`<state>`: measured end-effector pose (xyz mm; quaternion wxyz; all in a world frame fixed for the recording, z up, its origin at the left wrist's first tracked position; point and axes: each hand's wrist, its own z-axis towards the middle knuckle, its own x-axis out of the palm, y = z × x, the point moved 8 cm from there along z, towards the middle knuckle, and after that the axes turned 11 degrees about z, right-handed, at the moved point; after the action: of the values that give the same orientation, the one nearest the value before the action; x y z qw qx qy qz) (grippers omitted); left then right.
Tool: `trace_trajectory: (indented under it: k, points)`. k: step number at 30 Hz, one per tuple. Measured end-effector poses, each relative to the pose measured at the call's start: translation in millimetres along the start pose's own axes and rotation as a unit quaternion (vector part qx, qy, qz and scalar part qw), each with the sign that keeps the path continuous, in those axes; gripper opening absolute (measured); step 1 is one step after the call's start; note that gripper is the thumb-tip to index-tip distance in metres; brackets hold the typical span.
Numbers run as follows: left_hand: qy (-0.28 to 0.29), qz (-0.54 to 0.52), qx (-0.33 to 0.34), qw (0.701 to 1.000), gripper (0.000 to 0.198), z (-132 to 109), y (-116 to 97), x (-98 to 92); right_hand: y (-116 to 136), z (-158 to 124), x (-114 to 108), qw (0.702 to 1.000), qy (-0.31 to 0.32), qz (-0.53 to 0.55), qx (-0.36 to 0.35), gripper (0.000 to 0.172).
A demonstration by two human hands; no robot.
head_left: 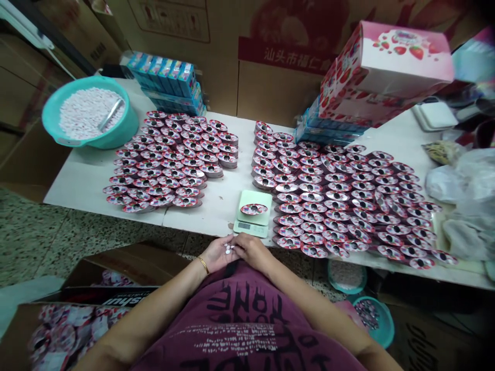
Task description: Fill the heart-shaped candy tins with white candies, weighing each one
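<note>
Small white candies [228,251] lie in my left hand [215,254], palm up and fingers curled, just in front of the table edge. My right hand [252,249] meets it there, its bent fingertips touching the candies; whether a piece is pinched between them is hard to see. Just beyond both hands stands a pale green kitchen scale [249,198] with a small display. A single red-and-white oval container [253,209], with a dark opening on top, sits on its plate. Similar containers stand upright in tight rows to the left [162,166] and right [336,206].
At the table's far left, a turquoise basin [122,135] holds many white candies and a metal scoop [111,114]. Blue boxes [166,77] and a strawberry-print carton [402,56] stand at the back. Below are an open carton of packets [69,330] and turquoise basins [386,330].
</note>
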<state>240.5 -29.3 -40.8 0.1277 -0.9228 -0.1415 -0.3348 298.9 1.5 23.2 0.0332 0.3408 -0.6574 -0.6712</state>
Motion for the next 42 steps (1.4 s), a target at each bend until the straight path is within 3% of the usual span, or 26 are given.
trace_trajectory:
  k: [3, 7, 11, 14, 18, 23, 26, 31, 38, 40, 42]
  points:
    - [0.022, 0.014, 0.018, 1.0, 0.019, 5, -13, 8.8, -9, 2, -35, 0.997, -0.078, 0.004, 0.016, 0.011]
    - [0.032, 0.035, 0.044, 0.998, 0.027, 9, -32, 18.4, -25, 14, -79, 0.985, -0.146, -0.089, 0.032, 0.012]
    - [0.021, 0.031, 0.054, 0.998, 0.027, 8, -34, 15.6, -44, 27, -96, 0.975, -0.133, -0.171, 0.06, 0.016]
    - [0.005, 0.019, 0.045, 0.999, 0.027, 5, -27, 9.2, -46, 28, -99, 0.977, -0.144, -0.149, 0.047, 0.018]
    - [0.014, -0.006, 0.032, 0.999, 0.027, 3, -18, 11.0, -21, 16, -85, 0.98, -0.169, -0.106, 0.013, 0.021]
    - [0.01, -0.044, 0.007, 0.999, 0.018, -3, -3, 8.9, 20, 1, -4, 0.987, 0.051, -0.147, -0.046, 0.021]
    - [0.005, -0.042, -0.01, 0.999, 0.018, -6, 6, 1.5, 24, -6, 18, 0.981, 0.109, -0.151, -0.049, 0.021]
    - [-0.003, -0.017, -0.007, 1.0, 0.017, -9, 8, -6.3, 21, -8, 17, 0.984, 0.111, -0.125, -0.06, 0.023]
    - [0.007, -0.008, -0.019, 1.0, 0.016, -9, 6, -1.0, 28, -12, 13, 0.982, 0.094, -0.14, -0.08, 0.019]
    - [0.013, -0.006, -0.016, 1.0, 0.017, -9, 3, -0.1, 24, -9, 1, 0.985, 0.068, -0.141, -0.079, 0.017]
    - [0.022, 0.005, -0.017, 1.0, 0.022, -9, 1, 0.9, 15, -3, -24, 0.988, -0.004, -0.137, -0.071, 0.019]
